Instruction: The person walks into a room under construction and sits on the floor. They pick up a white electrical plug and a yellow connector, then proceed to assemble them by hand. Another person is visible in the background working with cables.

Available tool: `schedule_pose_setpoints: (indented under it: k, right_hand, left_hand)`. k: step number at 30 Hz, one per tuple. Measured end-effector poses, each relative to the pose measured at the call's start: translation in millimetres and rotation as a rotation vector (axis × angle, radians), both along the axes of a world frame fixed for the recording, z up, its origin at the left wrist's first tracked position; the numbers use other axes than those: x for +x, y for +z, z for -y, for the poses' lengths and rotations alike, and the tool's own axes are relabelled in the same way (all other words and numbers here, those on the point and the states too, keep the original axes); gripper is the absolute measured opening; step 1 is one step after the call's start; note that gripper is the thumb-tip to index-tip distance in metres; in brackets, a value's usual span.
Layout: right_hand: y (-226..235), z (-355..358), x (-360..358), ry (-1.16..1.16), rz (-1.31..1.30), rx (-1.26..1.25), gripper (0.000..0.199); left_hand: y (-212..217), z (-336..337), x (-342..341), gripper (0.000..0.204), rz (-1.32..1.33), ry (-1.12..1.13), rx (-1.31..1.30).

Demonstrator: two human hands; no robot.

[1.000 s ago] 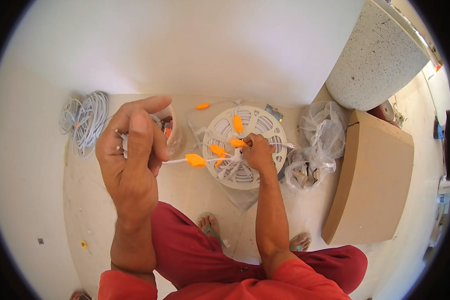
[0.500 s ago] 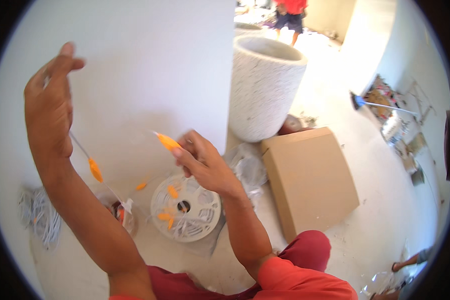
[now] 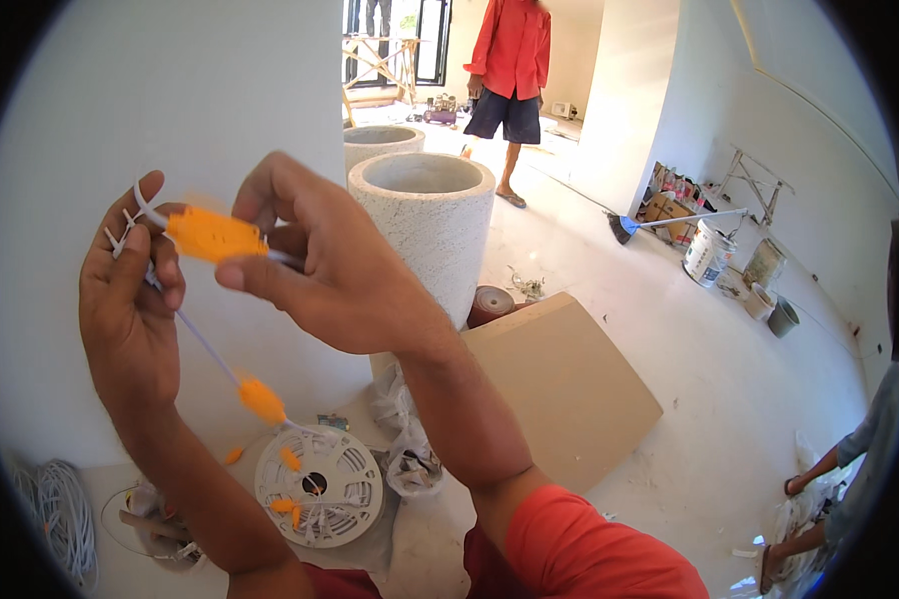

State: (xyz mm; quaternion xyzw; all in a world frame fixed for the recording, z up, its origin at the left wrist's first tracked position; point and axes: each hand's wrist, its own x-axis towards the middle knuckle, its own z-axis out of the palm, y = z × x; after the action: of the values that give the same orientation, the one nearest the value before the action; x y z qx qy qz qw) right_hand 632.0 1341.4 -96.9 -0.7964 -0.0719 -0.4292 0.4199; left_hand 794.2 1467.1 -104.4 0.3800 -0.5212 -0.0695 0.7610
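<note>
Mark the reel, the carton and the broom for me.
Reel (image 3: 338,488), head view: flat face, right of the hub.
Carton (image 3: 559,389), head view: broad upper panel.
Broom (image 3: 624,229), head view: bristle head.

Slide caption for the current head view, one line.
Left hand holds a white cord, right hand an orange plastic piece, above a white reel on the floor.

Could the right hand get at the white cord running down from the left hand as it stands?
Probably yes: the right hand is raised nearby and nothing visibly blocks the cord below the left hand, though the orange piece occupies its fingers.
</note>
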Motion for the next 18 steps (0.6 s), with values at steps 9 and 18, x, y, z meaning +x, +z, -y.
schedule_pose_setpoints:
  k: [9, 18]
  right_hand:
    - [-5, 26, -46, 0.039, -0.100, -0.196, 0.038]
    - [2, 40, -59, 0.159, -0.411, -0.198, 0.031]
  left_hand:
    - [2, 1, -31, 0.050, 0.131, 0.039, -0.042]
    - [2, 15, -47, 0.055, -0.029, -0.090, -0.137]
